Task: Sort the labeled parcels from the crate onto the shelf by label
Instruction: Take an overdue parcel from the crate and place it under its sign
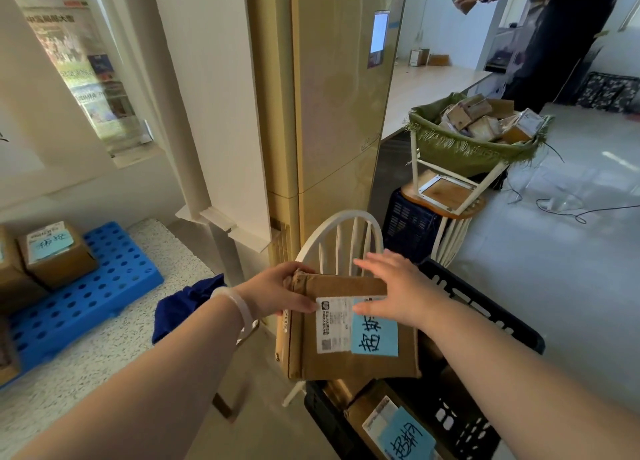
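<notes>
Above crate, lower centre: parcel (349, 366), brown cardboard, flat face up, held clear over the near-left corner of the black crate (485, 307).
Parcel face: white shipping label (334, 324) with a blue note (375, 335) overlapping its right side; handwritten black characters on the note.
Left hand (277, 295): grips the parcel's far-left corner, fingers curled over the edge, thumb laid on the top face beside the shipping label.
Left wrist: pale bracelet (239, 303).
Right hand (394, 290): lies flat on the parcel's far-right part, fingers straight and spread past the far edge, thumb resting across the top of the blue note; no curl round the box.
Crate contents: second parcel (363, 407) lower down inside, tilted, bearing its own white label and blue handwritten note.
Behind parcel: white chair (341, 238) with a rounded spindle back, just beyond the hands.
Left side: blue pallet (104, 286) with round holes, on a speckled ledge; labelled box (57, 255) with a blue note stands on it, beside other boxes cut off at the picture edge.
Between pallet and parcel: dark blue cloth (183, 303), bunched.
Centre background: tall cream air conditioner (336, 96).
Right background: green sack (467, 148) full of small boxes, slung in an upturned stool.
Far top right: second person (561, 37) in dark clothes, holding a small box.
</notes>
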Demonstrator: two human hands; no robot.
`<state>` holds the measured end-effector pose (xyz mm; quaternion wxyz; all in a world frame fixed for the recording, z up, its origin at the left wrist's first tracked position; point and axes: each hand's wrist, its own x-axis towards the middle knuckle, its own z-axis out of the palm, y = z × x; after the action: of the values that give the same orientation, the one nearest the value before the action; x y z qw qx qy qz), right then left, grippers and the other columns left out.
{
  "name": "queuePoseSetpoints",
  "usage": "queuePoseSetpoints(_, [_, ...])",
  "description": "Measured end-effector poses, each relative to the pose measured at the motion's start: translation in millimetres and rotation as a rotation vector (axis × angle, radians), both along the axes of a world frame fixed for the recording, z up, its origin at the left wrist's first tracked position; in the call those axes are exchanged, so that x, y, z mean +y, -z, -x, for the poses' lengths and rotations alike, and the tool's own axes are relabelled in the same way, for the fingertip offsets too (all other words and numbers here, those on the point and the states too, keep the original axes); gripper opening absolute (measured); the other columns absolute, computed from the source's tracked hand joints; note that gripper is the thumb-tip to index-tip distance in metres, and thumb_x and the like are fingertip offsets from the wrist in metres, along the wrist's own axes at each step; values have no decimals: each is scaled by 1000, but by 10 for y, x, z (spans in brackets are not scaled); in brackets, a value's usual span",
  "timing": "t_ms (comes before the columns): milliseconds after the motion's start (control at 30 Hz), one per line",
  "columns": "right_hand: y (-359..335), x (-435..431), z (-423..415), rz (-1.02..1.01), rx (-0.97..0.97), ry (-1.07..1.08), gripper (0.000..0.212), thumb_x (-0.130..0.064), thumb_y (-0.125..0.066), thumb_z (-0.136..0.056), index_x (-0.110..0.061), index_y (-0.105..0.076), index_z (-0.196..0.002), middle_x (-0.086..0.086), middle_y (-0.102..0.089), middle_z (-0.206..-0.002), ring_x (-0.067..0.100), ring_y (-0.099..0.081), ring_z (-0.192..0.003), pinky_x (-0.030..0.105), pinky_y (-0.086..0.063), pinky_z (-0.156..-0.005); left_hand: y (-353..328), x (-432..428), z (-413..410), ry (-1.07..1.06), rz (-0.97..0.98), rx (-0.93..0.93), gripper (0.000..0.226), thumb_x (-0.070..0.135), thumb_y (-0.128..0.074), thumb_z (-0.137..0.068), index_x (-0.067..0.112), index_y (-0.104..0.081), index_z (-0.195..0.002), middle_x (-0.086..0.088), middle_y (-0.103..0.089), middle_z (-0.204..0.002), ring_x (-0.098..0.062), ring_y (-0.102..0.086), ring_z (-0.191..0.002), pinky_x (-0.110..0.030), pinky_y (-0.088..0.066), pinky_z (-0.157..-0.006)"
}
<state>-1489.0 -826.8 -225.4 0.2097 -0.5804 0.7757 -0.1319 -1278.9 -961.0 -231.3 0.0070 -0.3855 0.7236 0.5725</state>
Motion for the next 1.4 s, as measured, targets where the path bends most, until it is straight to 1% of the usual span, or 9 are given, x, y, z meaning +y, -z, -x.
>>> queuePoseSetpoints(100, [-108,-58,-3,-252,-125,-104,84,-50,-77,-77,-44,-33,-149,-9,-46,-147,12,-49,-128,38,-46,-103,-81,-17,25,130,7,-59,56,13,-78,-78,37,-54,-122,1,-62,-121,-20,-62,-112,-43,-53,-98])
queuePoseSetpoints(333, [-150,-82,93,-522,-410,-54,92,-52,-78,-76,-48,-22,-149,-5,-56,-135,18,-62,-113,38,-53,-93,-273,-82,86,248,-100,-60,58,6,-75,-80,35,-54,-126,-2,-65,-121,-22,-64,-113,-44,-52,-100])
queuePoseSetpoints(467, [8,-62,164,-480,-582,77,94,-54,-86,-61,-40,-38,-140,2,-70,-115,23,-71,-99,46,-57,-88,-197,-94,82,138,-113,22,69,18,-77,-79,45,-46,-135,0,-62,-132,-22,-65,-114,-46,-50,-101])
queuePoseSetpoints(633, [122,-27,179,-262,-798,311,67,-49,-73,-78,-35,-42,-136,5,-73,-107,27,-71,-95,42,-57,-78,-60,156,0,-264,114,266,97,44,-79,-76,50,-16,-150,11,-35,-148,-8,-49,-120,-32,-49,-98])
queuePoseSetpoints(733, [192,-127,76,-105,-918,424,60,-53,-72,-79,-33,-50,-131,3,-76,-101,29,-70,-96,48,-55,-88,130,392,-118,-337,210,362,117,76,-77,-52,67,2,-137,15,-18,-157,-13,-30,-141,-45,-36,-114])
queuePoseSetpoints(833, [224,-277,-139,-62,-998,462,50,-58,-71,-78,-30,-60,-119,2,-77,-93,29,-70,-95,50,-54,-91,261,535,-247,-267,150,366,113,64,-81,-62,75,10,-128,22,-31,-149,-5,-38,-136,-32,-45,-107])
queuePoseSetpoints(933, [248,-450,-445,-29,-927,460,69,-74,-68,-67,-35,-58,-123,-1,-76,-100,29,-68,-99,54,-52,-93,291,514,-463,-331,96,398,110,41,-80,-70,73,11,-123,34,-35,-128,8,-47,-111,-9,-50,-77])
queuePoseSetpoints(1133, [185,-622,-1361,157,-648,230,76,-50,-59,-92,-52,-9,-150,-8,-53,-132,7,-61,-96,28,-54,-69,264,324,-1230,-531,117,361,111,26,-79,-81,75,13,-122,26,-46,-127,-3,-60,-109,-18,-55,-80])
queuePoseSetpoints(1400, [298,-824,-2850,282,-485,-179,68,-48,-44,-96,-74,5,-136,-18,-7,-158,10,-35,-137,23,-51,-96,248,310,-2757,-609,251,278,116,22,-78,-82,76,14,-130,20,-36,-137,-10,-55,-118,-29,-58,-84])
